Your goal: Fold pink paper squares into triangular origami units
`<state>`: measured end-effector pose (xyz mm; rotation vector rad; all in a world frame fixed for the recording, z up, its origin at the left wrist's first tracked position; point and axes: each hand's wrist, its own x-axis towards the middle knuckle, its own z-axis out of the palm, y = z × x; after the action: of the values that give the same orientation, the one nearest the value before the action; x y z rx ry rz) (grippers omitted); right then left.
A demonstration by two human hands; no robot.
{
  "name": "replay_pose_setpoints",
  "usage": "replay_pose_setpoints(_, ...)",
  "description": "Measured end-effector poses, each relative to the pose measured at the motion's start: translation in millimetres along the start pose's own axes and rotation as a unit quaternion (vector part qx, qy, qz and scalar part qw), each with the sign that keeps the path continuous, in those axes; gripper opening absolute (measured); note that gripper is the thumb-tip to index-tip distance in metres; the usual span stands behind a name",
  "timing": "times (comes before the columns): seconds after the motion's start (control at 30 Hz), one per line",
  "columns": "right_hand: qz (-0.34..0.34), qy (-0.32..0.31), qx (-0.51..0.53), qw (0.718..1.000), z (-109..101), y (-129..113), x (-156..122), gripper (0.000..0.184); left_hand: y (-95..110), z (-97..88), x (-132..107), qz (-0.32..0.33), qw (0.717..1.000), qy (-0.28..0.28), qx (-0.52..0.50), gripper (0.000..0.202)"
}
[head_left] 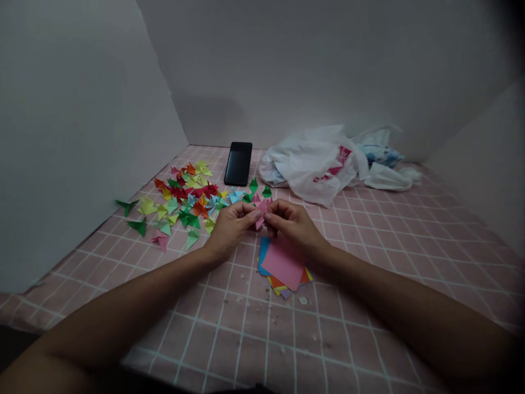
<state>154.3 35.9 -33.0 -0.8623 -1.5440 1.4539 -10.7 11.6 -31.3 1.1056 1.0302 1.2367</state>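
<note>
My left hand [232, 224] and my right hand [293, 221] meet above the table, fingers pinched on a small pink folded paper piece [261, 210] held between them. Just below my right hand lies a stack of coloured paper squares [283, 265] with a pink sheet on top. To the left, a scattered pile of several folded paper pieces [186, 200] in green, red, yellow, orange and blue lies on the pink checked tablecloth [369, 257].
A black phone [238, 163] lies flat at the back centre. A crumpled white plastic bag [320, 164] sits at the back right. White walls [74, 126] enclose the table on the left, back and right. Small crumbs dot the cloth near me.
</note>
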Motion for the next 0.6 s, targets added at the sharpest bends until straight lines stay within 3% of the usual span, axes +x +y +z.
replay_pose_setpoints(0.3, -0.017, 0.041, 0.013, 0.999, -0.4, 3.3, 1.6, 0.021, -6.6, -1.7, 3.1, 0.008, 1.000, 0.008, 0.006, 0.030)
replay_pose_setpoints(0.47, -0.032, 0.027, 0.045, 0.998, 1.3, 1.8, 0.8, 0.018, -6.9, -2.8, 2.8, 0.045, 0.999, 0.014, 0.023, 0.030)
replay_pose_setpoints(0.6, -0.037, 0.014, 0.062, 0.997, 1.7, 2.0, 0.2, 0.020, -7.3, -3.0, 4.0, 0.065, 0.998, -0.012, -0.014, 0.029)
